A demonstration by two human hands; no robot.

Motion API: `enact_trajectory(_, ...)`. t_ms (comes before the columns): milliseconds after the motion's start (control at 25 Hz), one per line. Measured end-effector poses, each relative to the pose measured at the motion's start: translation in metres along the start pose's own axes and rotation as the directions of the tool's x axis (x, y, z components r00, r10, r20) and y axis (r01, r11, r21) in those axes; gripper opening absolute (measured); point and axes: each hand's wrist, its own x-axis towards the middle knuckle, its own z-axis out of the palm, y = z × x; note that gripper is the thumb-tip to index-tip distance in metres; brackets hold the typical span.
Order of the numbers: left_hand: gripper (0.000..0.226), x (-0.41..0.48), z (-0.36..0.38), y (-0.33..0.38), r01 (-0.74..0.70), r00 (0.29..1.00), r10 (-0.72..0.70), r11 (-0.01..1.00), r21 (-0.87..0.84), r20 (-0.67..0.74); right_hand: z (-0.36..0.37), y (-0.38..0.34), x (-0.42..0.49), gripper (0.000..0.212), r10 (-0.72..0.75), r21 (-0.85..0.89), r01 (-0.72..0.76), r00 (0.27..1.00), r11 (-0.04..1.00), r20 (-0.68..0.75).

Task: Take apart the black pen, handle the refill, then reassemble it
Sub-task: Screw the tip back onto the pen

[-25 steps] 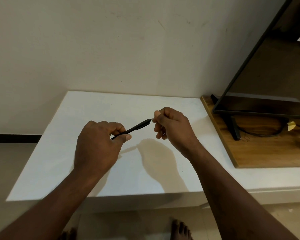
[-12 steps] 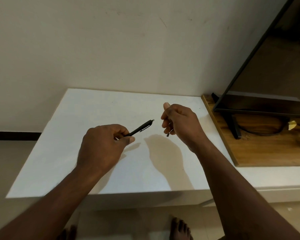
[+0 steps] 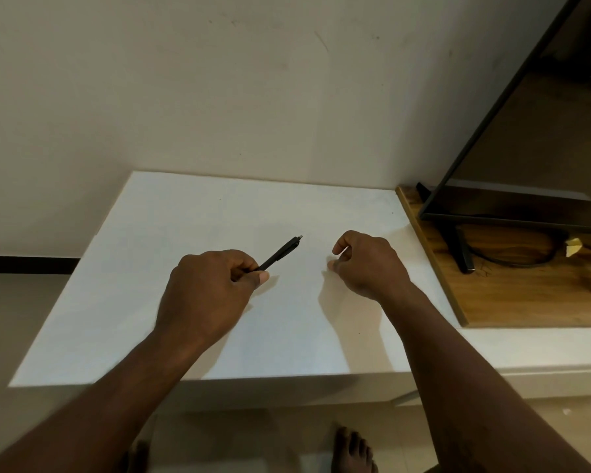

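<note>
The pen is gripped by the left hand. The right hand has been drawn off its end and lowered, fingers curled; whether a removed part is pinched cannot be told. Disassembly seems begun.

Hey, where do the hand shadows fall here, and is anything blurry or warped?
Head view: soft shadows of the left hand and right hand fall on the white table on the near side of each; the black pen looks sharp; the far right of the wooden board is smeared; the wide lens splays the table's edges; no harsh glare.
</note>
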Motion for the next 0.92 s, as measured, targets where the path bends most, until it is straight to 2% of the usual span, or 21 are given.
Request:
enact_trajectory(200,0.015,0.001,-0.001,0.0,0.003,1.0,-0.003,1.0,-0.013,-0.003,0.008,-0.006,-0.005,0.012,-0.049,-0.119,0.047,0.999,0.992,-0.016)
enact_trajectory(320,0.016,0.001,-0.001,-0.001,-0.002,1.0,0.002,1.0,-0.011,-0.005,0.011,-0.015,-0.007,0.007,-0.061,-0.14,0.067,0.997,0.988,0.048)
enact_trajectory(400,0.016,0.003,-0.001,-0.001,0.001,1.0,-0.001,1.0,-0.007,-0.014,0.01,-0.023,-0.008,0.006,-0.067,-0.024,0.07,0.99,0.997,0.128)
enact_trajectory(480,0.016,0.004,-0.001,-0.001,0.0,1.0,0.0,1.0,-0.005,-0.025,0.004,-0.032,-0.01,0.007,-0.076,0.21,0.044,0.986,0.977,0.148)
enact_trajectory(560,0.017,0.004,-0.001,-0.001,-0.005,1.0,0.005,1.0,-0.002,-0.031,-0.008,-0.038,-0.013,0.005,-0.072,0.463,0.015,0.992,0.886,0.107)
enact_trajectory(640,0.018,0.004,0.0,-0.001,-0.012,0.999,0.012,1.0,0.004,-0.035,-0.017,-0.041,-0.014,0.009,-0.062,0.639,-0.008,0.994,0.769,0.088)
enact_trajectory(720,0.017,0.004,0.0,-0.001,-0.016,0.999,0.017,1.0,0.007,-0.042,-0.02,-0.042,-0.015,0.011,-0.058,0.702,-0.027,0.994,0.711,0.098)
enact_trajectory(920,0.018,0.003,0.001,-0.001,-0.022,0.999,0.022,1.0,0.006,-0.042,-0.02,-0.043,-0.015,0.014,-0.028,0.759,-0.083,0.991,0.646,0.132)
